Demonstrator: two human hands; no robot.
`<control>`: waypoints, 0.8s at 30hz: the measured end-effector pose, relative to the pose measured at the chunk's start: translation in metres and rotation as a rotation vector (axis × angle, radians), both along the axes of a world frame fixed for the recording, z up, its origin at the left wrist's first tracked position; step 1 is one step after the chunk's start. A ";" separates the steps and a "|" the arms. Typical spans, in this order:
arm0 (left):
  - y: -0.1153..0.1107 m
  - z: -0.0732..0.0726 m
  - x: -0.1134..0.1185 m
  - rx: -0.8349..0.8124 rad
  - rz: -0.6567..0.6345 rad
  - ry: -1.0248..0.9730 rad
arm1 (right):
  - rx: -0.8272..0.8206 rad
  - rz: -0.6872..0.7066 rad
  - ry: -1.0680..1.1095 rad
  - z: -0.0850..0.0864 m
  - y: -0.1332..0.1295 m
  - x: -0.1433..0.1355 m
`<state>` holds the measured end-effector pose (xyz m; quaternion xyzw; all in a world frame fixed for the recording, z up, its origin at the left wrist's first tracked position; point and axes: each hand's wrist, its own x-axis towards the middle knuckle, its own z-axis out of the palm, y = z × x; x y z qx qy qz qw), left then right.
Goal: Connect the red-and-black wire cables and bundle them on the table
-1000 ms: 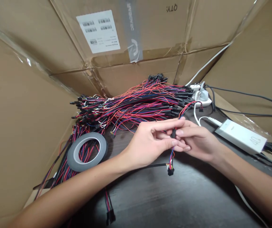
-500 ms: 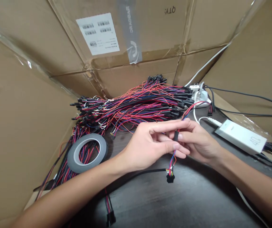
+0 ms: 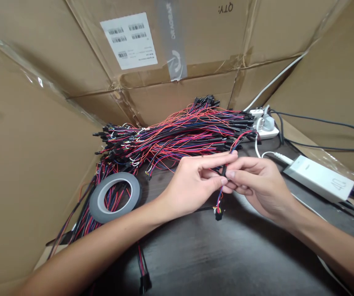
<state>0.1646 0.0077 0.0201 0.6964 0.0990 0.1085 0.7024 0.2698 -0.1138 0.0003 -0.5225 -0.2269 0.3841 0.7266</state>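
My left hand (image 3: 189,183) is closed on a wire harness (image 3: 219,198) of red, blue and black wires, its fingers above and its thumb below a short black wrapped section (image 3: 224,170). My right hand (image 3: 260,183) pinches at this same black section with thumb and fingertips; whether it grips the wires or a loose tape end is hidden. Below the hands hangs the harness's black connector (image 3: 218,214), with small white and yellow wires beside it. The upper wires run up and right toward the pile.
A large pile of wire harnesses (image 3: 171,135) lies along the back cardboard wall (image 3: 208,41). A grey tape roll (image 3: 95,203) rests on wires at left. On the right are a white power strip (image 3: 269,132) and a white charger (image 3: 319,177). Another black connector (image 3: 145,283) lies in front.
Both hands have shifted slightly left with the harness, and its connector has risen. The right fingertips have drawn back from behind the left hand to the black section's right side.
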 end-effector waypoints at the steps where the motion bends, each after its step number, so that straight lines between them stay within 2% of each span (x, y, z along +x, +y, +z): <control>1: 0.000 -0.001 0.000 0.002 -0.001 0.006 | -0.006 0.008 0.002 0.000 0.000 0.001; 6: -0.001 -0.002 0.002 -0.035 0.001 0.040 | -0.004 0.026 0.012 -0.005 0.003 0.000; 11: -0.003 -0.004 0.004 -0.040 0.167 0.061 | 0.033 -0.066 0.028 -0.015 0.007 -0.006; 16: 0.002 -0.003 0.008 0.093 0.260 0.167 | -0.036 -0.227 -0.151 -0.022 0.009 0.004; 20: 0.010 -0.004 0.011 0.171 0.272 0.202 | -0.041 -0.226 0.031 -0.018 0.008 0.020; 24: 0.019 -0.009 0.011 0.410 0.261 0.152 | -0.012 -0.222 0.114 -0.012 0.008 0.030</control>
